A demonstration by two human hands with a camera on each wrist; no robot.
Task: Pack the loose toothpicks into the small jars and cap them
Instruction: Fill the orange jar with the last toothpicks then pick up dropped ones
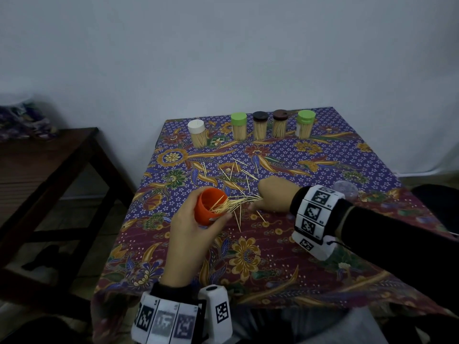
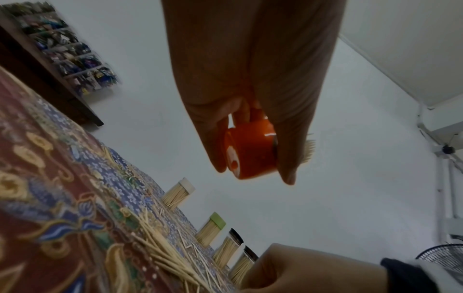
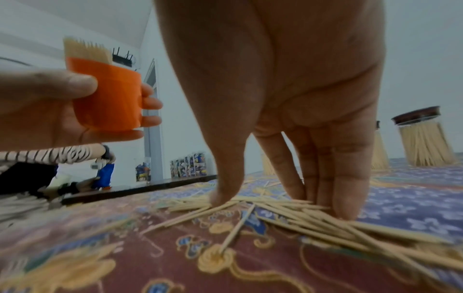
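My left hand (image 1: 198, 220) grips a small orange jar (image 1: 211, 207) just above the table, tilted toward the right, with toothpick ends sticking out of its mouth. In the left wrist view the orange jar (image 2: 250, 154) sits between thumb and fingers. My right hand (image 1: 270, 194) is just right of it, thumb and straight fingers pressed down on either side of a pile of loose toothpicks (image 3: 300, 216). More loose toothpicks (image 1: 236, 175) lie scattered on the patterned tablecloth (image 1: 273, 256) behind the hands.
Several capped jars full of toothpicks stand in a row at the back: white-capped (image 1: 197, 134), green (image 1: 239, 129), black (image 1: 260, 127), brown (image 1: 280, 126), green (image 1: 305, 126). A clear round lid-like piece (image 1: 345, 188) lies beyond my right wrist. A dark wooden side table (image 1: 49, 157) stands left.
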